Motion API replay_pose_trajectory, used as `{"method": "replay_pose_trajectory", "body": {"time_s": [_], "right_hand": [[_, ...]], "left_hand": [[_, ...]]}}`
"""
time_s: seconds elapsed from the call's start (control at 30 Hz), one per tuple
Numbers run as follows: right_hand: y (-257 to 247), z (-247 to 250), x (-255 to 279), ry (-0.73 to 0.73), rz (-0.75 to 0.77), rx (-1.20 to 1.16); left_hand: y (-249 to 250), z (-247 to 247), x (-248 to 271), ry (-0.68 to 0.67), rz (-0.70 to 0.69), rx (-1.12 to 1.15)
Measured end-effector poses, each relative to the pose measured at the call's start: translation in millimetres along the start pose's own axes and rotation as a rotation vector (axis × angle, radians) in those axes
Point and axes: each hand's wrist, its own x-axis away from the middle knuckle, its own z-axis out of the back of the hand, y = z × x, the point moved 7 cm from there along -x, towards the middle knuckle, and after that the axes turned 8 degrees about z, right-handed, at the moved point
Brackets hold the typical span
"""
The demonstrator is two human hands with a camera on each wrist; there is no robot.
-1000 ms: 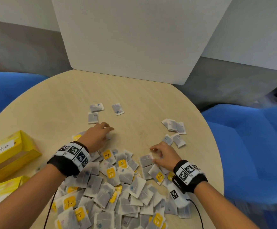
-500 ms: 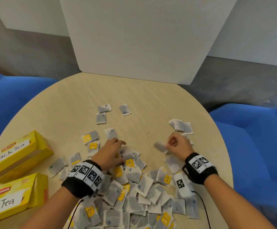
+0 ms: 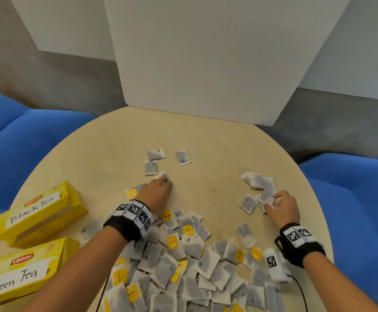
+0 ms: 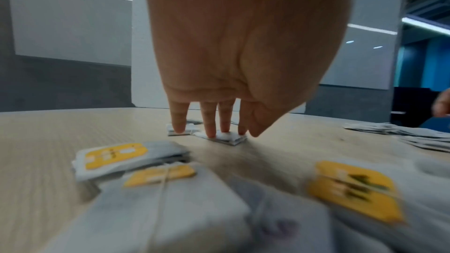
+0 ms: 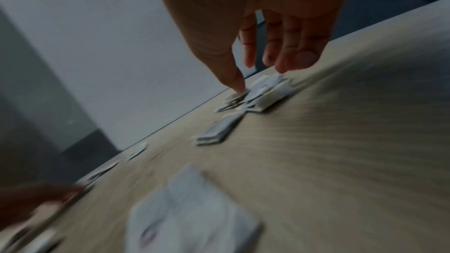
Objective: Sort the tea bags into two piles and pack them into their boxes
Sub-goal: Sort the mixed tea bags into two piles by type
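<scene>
White panels stand behind a round wooden surface [image 3: 107, 158], with blue seats [image 3: 14, 136] either side. Across the near half, from 5 to 7 o'clock, spreads the heap [image 3: 183, 266] of tea bags, some with yellow tags. At 9 o'clock lies the black box [image 3: 37, 212], labelled "Black Tea", and nearer, at 8 o'clock, the green box [image 3: 23, 269], labelled "Green Tea"; both are yellow and lie on their sides.

Toward 12 o'clock sit three loose bags [image 3: 155, 161], well apart from the heap. Just beside them the left hand [image 3: 155, 194] reaches out, fingers [image 4: 210, 120] straight and pressing flat on one bag [image 4: 224, 138] against the surface; its grip is loose, curled round nothing.

At 2 o'clock lies the right pile [image 3: 258, 190], a small cluster of untagged bags. The right hand [image 3: 282, 208] is on its near edge, thumb and fingers [image 5: 248, 49] bent down onto a bag [image 3: 268, 195]; blur hides whether this grip pinches it or only touches.
</scene>
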Motion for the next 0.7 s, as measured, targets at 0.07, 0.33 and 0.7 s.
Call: {"method": "replay_pose_trajectory", "body": {"time_s": [0.07,0.33,0.7], "right_hand": [[-14.3,-6.1,15.8,-0.043,0.113,0.003],[-108.2,-77.8,101.2,-0.691,0.634,0.011],[-136.3,-115.2,121.8,-0.669,0.722,0.115]], "left_hand": [[-8.3,6.8,-12.1,-0.020,0.064,-0.002],[14.6,21.9,-2.2,0.021,-0.116,0.256],[18.5,19.0,56.4,0.052,-0.195,0.299]]}}
